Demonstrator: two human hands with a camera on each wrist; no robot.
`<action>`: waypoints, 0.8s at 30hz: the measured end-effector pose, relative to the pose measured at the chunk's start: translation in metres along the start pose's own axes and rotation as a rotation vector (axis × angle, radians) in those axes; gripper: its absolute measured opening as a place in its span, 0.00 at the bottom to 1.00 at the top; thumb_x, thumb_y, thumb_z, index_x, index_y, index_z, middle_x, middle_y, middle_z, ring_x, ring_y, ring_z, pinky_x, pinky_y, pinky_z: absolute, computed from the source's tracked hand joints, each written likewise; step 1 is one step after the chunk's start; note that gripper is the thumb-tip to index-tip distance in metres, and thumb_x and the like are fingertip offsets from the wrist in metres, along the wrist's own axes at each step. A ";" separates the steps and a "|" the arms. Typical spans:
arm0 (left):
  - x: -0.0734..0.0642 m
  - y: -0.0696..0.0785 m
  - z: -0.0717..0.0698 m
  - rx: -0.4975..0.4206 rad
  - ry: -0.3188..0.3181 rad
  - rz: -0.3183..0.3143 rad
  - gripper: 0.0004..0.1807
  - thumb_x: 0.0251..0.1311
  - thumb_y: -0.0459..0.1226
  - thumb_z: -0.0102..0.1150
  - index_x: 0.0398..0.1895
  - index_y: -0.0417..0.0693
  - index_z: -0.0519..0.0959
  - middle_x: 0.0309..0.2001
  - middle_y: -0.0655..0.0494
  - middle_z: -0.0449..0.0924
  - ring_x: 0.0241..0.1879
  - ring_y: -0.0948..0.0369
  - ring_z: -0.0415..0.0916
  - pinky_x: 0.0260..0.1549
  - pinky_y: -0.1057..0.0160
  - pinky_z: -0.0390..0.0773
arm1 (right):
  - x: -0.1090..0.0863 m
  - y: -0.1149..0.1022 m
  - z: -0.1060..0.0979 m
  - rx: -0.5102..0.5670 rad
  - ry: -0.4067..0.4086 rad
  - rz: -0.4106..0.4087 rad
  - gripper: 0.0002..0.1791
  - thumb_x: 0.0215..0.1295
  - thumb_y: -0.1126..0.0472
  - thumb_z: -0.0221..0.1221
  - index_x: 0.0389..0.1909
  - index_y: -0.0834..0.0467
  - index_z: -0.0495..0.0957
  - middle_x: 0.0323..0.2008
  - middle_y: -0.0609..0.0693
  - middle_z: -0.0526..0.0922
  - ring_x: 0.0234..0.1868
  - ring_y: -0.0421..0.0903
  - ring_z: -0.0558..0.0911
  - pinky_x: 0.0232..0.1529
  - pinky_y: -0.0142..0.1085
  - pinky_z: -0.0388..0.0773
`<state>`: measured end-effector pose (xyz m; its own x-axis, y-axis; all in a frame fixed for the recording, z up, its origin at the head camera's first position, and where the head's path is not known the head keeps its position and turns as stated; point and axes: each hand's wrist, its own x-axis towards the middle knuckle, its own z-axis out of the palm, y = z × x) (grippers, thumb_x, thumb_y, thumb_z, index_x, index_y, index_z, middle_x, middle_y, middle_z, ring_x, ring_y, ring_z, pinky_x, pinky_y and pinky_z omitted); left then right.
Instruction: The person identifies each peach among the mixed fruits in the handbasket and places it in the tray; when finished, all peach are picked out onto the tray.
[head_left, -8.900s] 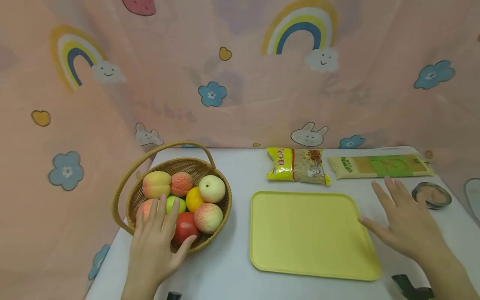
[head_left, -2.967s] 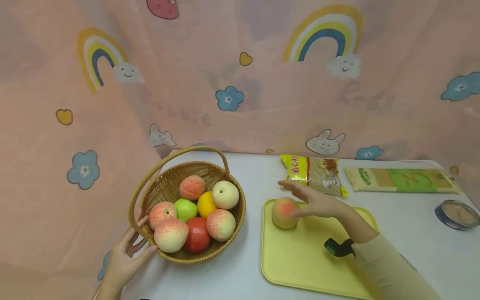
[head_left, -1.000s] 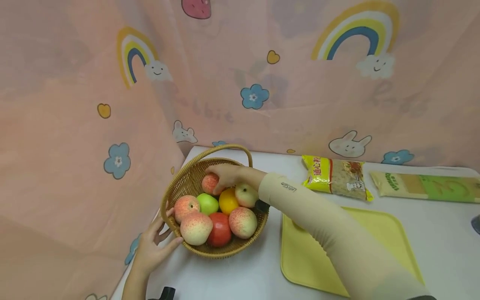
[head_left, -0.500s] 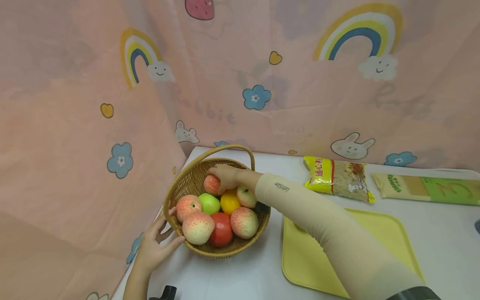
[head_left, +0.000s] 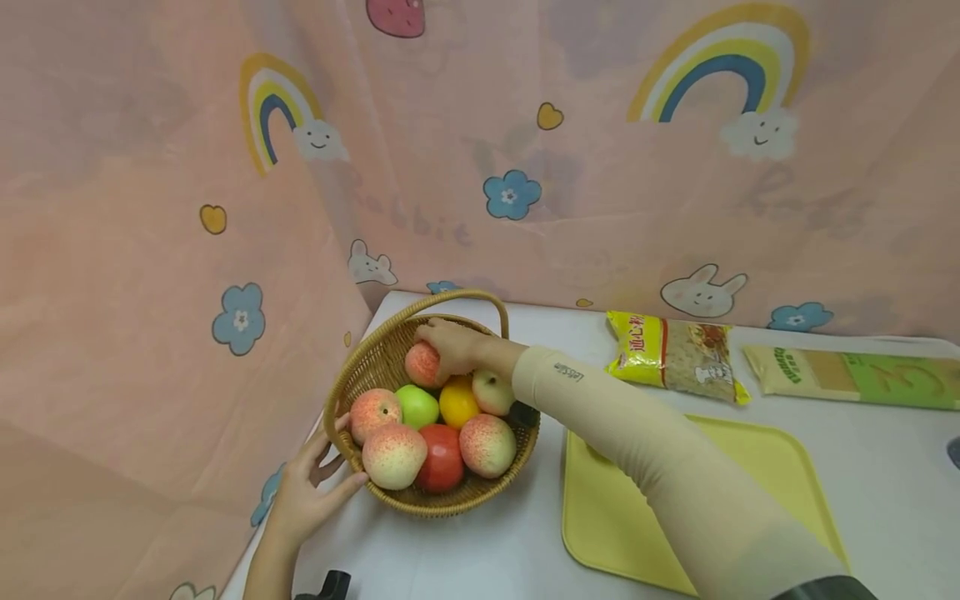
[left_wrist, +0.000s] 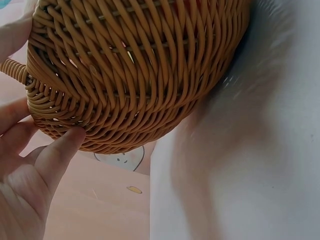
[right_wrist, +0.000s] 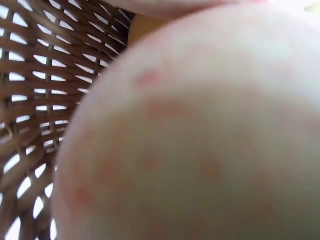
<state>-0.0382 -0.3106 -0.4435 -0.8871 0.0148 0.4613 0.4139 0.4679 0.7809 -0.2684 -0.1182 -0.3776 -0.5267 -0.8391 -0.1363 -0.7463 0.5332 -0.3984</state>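
My right hand (head_left: 459, 346) reaches into the back of a wicker basket (head_left: 378, 362) and grips a reddish peach (head_left: 422, 364) with curled fingers. Around it lie a green fruit (head_left: 417, 407), an orange (head_left: 459, 402), a red fruit (head_left: 440, 458), a pale fruit (head_left: 491, 392) and several blushed peaches (head_left: 393, 456). In the right wrist view a pale, red-flecked peach (right_wrist: 190, 135) fills most of the frame and hides the grasp. My left hand (head_left: 307, 487) holds the basket's left side at the handle's foot, its fingers against the weave (left_wrist: 135, 75) in the left wrist view.
A yellow tray (head_left: 780, 475) lies right of the basket, partly under the right sleeve (head_left: 652, 450). Behind it are a yellow pasta bag (head_left: 675, 357) and a long green-and-tan noodle pack (head_left: 855, 377). A round can (head_left: 954, 452) shows at the right edge.
A yellowish peach went from the basket to the tray; the sleeve now mostly hides it. My right hand then moved back left onto the reddish peach. My left hand took hold of the basket's side.
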 end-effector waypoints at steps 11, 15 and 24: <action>0.000 0.002 -0.003 0.020 -0.024 -0.022 0.43 0.45 0.23 0.69 0.68 0.40 0.63 0.67 0.32 0.60 0.66 0.72 0.61 0.49 0.72 0.76 | -0.003 0.001 -0.001 0.056 -0.012 -0.045 0.28 0.56 0.57 0.66 0.56 0.57 0.69 0.52 0.53 0.76 0.51 0.45 0.74 0.55 0.35 0.73; -0.001 0.002 -0.002 0.024 -0.026 -0.026 0.43 0.45 0.23 0.69 0.68 0.40 0.63 0.68 0.34 0.60 0.66 0.72 0.60 0.50 0.72 0.76 | -0.004 -0.001 0.003 0.040 -0.035 -0.005 0.32 0.56 0.55 0.66 0.62 0.56 0.69 0.60 0.56 0.71 0.58 0.48 0.71 0.61 0.39 0.71; -0.001 0.001 0.000 0.036 -0.020 -0.016 0.43 0.45 0.23 0.69 0.67 0.39 0.64 0.67 0.32 0.60 0.65 0.73 0.61 0.48 0.72 0.77 | -0.006 0.001 0.000 0.044 0.026 -0.035 0.31 0.53 0.53 0.68 0.58 0.54 0.71 0.55 0.54 0.72 0.52 0.46 0.73 0.56 0.36 0.74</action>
<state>-0.0372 -0.3106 -0.4433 -0.8978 0.0247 0.4398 0.3921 0.4998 0.7723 -0.2659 -0.1122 -0.3769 -0.5110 -0.8540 -0.0984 -0.7464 0.4975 -0.4419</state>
